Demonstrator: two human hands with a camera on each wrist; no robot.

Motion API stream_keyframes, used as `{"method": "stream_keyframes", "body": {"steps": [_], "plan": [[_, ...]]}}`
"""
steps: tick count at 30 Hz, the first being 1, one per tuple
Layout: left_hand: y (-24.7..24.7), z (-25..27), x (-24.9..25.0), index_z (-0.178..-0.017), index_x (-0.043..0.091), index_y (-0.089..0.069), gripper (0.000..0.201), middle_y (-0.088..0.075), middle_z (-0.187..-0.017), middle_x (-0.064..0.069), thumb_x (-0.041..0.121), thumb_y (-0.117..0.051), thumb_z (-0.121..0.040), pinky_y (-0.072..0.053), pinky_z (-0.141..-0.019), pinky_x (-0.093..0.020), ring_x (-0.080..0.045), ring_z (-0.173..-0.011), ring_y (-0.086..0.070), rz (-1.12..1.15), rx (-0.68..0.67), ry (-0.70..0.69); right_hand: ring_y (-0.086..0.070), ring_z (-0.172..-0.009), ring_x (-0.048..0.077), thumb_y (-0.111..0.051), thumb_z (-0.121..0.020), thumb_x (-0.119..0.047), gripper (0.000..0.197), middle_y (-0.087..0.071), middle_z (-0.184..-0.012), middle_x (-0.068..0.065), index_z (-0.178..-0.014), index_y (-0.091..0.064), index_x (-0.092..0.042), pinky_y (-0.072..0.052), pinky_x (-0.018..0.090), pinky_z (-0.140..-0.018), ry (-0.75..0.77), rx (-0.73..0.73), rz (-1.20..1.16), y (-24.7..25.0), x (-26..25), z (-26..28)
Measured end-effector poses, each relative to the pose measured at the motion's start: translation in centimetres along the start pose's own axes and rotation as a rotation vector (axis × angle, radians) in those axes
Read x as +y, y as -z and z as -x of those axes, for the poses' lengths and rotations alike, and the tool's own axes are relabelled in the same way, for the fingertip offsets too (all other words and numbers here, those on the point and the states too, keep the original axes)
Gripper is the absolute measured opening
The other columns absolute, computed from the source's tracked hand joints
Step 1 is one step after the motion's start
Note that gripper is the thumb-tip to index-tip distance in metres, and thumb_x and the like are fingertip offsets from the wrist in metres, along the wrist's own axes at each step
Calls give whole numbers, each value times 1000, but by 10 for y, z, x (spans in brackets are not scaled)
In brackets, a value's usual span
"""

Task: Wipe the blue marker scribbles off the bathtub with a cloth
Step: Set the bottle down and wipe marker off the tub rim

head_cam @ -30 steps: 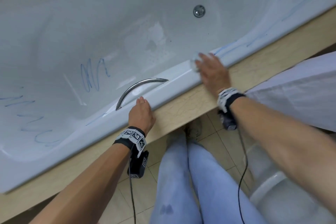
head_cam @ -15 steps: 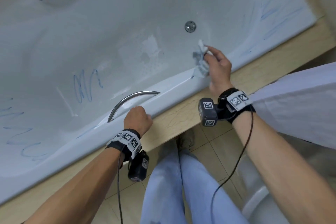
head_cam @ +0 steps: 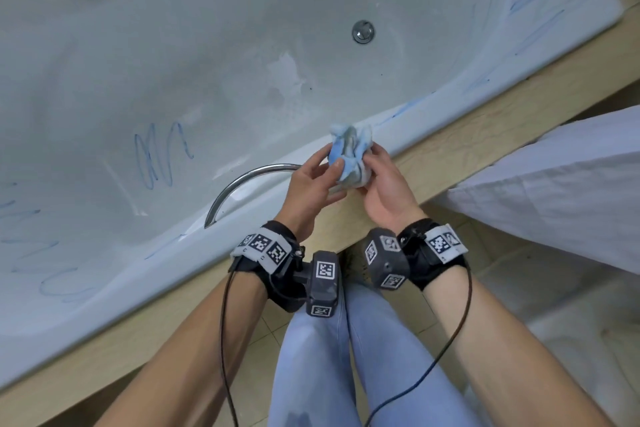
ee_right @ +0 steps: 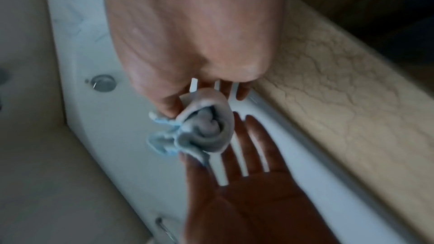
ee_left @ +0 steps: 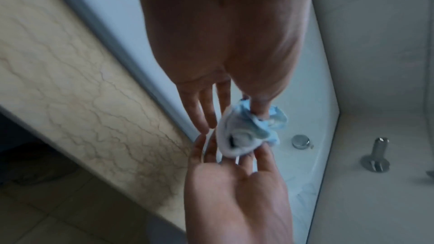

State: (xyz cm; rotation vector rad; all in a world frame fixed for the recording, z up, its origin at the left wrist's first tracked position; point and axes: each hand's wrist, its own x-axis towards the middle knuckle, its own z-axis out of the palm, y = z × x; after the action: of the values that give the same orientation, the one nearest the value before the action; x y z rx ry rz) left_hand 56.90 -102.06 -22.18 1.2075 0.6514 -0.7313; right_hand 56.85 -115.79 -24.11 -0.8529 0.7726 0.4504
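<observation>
The head view is evenly and softly lit, sharp through the middle, with a pale sheen on the bathtub (head_cam: 242, 45) wall at center and no hard shadows. Straight edges bow toward the frame borders (wide-angle bending). Both wrist views are dimmer and grainy, smeared by blur. In the right wrist view the left hand (ee_right: 246, 192) at the bottom is dark, probably backlit by the bright tub. The cloth (ee_left: 249, 133) is soft-edged in the left wrist view.
</observation>
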Motion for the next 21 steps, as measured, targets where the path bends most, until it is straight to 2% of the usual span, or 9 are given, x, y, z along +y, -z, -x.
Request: {"method": "stream_keyframes", "body": {"steps": [3, 6, 8, 10, 12, 14, 16, 18, 21], "plan": [[-1, -2, 4, -135, 19, -59, 50, -67, -120, -6, 16, -75, -88, -61, -83, -39, -22, -100, -71, -172, 155, -110, -68, -113, 26, -51, -102, -5, 32, -69, -126, 12, -133, -57, -11, -52, 44, -103, 70, 85, 104, 4, 15, 5], [-2, -2, 12, -123, 23, -66, 45, -69, -110, 3, 19, -81, -81, -61, -73, -29, -13, -86, -71, -396, 236, -224, -70, -112, 28, -50, -102, -2, 35, -70, -124, 8, -134, -57, -16, -57, 46, -96, 84, 92, 127, 5, 15, 10], [-4, -4, 13, -120, 26, -68, 39, -70, -105, 7, 26, -79, -83, -60, -72, -27, -11, -83, -70, -482, 241, -271, -68, -113, 29, -44, -104, -10, 32, -71, -121, 11, -129, -63, -17, -55, 47, -97, 55, 53, 143, 4, 10, 10], [-7, -5, 14, -120, 24, -70, 29, -73, -103, 8, 31, -67, -92, -59, -78, -31, -11, -87, -70, -479, 207, -258, -67, -111, 27, -41, -106, -31, 35, -71, -120, 12, -125, -66, -16, -52, 46, -97, 36, 29, 155, 5, 3, 8], [-7, -5, 15, -123, 19, -69, 27, -75, -102, 4, 26, -58, -99, -58, -83, -33, -12, -91, -72, -370, 143, -204, -68, -113, 26, -50, -101, -48, 42, -72, -119, 11, -123, -66, -16, -53, 47, -100, 75, 5, 246, 8, -4, 4], [-5, -4, 14, -125, 18, -67, 27, -76, -100, 0, 20, -58, -100, -58, -84, -29, -14, -92, -73, -305, 82, -175, -69, -109, 19, -70, -90, -46, 40, -73, -114, 3, -119, -66, -18, -53, 47, -101, 164, 16, 513, 14, -10, -1], [2, -5, 9, -123, 17, -66, 25, -76, -100, 0, 16, -57, -100, -58, -85, -30, -14, -91, -73, -359, 80, -200, -69, -100, 11, -78, -84, -40, 37, -73, -107, -5, -114, -65, -22, -57, 43, -94, 242, 46, 802, 21, -11, -7], [15, -13, -1, -120, 18, -66, 27, -75, -104, 4, 13, -53, -97, -55, -89, -34, -12, -94, -71, -665, 200, -276, -66, -99, 11, -78, -81, -39, 41, -70, -109, -8, -117, -63, -26, -57, 42, -90, 334, 79, 1008, 27, -8, -12], [37, -22, -15, -131, 20, -60, 38, -64, -129, 1, 20, -58, -94, -46, -98, -34, -20, -119, -59, -1215, 320, -287, -59, -116, 11, -77, -85, -33, 66, -62, -131, -8, -143, -45, -37, -54, 33, -95, 467, 73, 1177, 27, 1, -19]]}}
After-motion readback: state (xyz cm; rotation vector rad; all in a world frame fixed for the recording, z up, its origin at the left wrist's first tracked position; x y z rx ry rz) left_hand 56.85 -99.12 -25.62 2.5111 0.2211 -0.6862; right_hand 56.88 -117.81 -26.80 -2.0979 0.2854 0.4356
